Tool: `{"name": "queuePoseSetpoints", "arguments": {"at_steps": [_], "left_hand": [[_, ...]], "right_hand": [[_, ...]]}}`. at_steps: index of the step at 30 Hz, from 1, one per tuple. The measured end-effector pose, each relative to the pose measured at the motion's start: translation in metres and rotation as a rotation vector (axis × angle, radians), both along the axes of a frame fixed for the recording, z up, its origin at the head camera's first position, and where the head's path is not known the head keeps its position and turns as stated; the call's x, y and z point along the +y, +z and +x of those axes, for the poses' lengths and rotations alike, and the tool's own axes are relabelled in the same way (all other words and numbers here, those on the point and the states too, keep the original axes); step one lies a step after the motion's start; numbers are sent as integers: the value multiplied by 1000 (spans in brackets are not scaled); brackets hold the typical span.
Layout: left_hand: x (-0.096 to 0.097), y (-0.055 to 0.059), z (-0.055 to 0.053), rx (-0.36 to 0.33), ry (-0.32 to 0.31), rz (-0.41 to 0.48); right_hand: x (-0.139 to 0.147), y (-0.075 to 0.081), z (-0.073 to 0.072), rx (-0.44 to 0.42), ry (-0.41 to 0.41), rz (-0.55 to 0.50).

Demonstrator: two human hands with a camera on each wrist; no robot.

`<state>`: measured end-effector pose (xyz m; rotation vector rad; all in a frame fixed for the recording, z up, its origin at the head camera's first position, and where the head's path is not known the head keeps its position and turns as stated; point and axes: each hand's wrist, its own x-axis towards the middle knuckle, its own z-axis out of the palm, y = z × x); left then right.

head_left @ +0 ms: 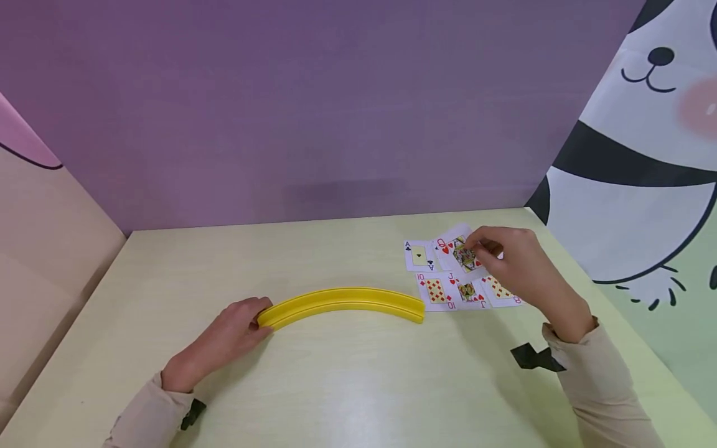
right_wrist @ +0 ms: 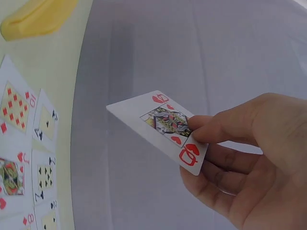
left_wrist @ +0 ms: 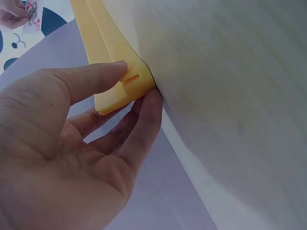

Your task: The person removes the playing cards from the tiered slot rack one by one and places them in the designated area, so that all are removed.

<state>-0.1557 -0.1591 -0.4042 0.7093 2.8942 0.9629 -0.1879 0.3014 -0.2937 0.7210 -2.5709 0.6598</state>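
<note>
My right hand (head_left: 518,264) pinches a queen of hearts (right_wrist: 169,125) between thumb and fingers. The card is raised above other playing cards, face visible and tilted. Below it lie an ace of clubs (head_left: 416,256), a ten of diamonds (head_left: 435,291), a jack of hearts (head_left: 466,291) and a seven of clubs (right_wrist: 45,177). Over at the left, my left hand (head_left: 232,330) grips the left end of a curved yellow plastic track piece (head_left: 347,297). In the left wrist view, the thumb lies on the track's end and fingers curl beneath it. Its far end reaches close beside the ten of diamonds.
Further cards, including an eight of diamonds (head_left: 498,291), lie partly behind the right hand in the head view. The pale wooden table (head_left: 336,379) ends at a purple backdrop (head_left: 336,112). A panda-patterned panel (head_left: 633,230) borders the right side.
</note>
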Motion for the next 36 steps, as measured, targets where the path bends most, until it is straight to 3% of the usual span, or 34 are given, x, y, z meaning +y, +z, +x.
{"name": "queuePoseSetpoints", "arguments": {"at_steps": [8,19,29,36], "left_hand": [[0,2,1,3,-2,-2],[-1,1,2,13,-3,-4],[-2,2,2,7,-4,-7],[-2,0,3,9,-3,-12]], "right_hand": [[29,0,-10,-36,-64,19],[64,-3,-21,-220,-140,162],[106,-11,-32,-495,-214,217],[121,-19,-37,-533,-230,220]]}}
